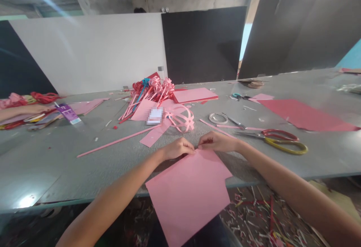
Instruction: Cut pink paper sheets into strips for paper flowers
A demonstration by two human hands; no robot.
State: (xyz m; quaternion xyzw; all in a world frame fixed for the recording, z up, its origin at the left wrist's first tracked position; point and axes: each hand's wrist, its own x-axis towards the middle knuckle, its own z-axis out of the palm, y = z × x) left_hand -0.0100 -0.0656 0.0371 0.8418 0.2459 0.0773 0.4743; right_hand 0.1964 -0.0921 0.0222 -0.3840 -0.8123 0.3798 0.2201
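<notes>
A large sheet of pink paper [191, 194] hangs over the table's front edge, its far end on the tabletop. My left hand [178, 148] pinches the sheet's far edge between thumb and fingers. Close beside it, my right hand [216, 141] grips the same edge, fingers curled. The edge between the two hands looks slightly folded, though the fingertips hide part of it. Just beyond my hands lies a pink paper-strip ball [180, 119], with a cut pink piece [155, 134] next to it.
Scissors with red and yellow handles [282, 141] lie right, near a tape roll [218, 118] and a red sheet [307, 115]. Paper flowers on sticks [152, 90] are piled at the back. Another person's hand [36, 109] is far left. Paper scraps [254, 209] litter the floor.
</notes>
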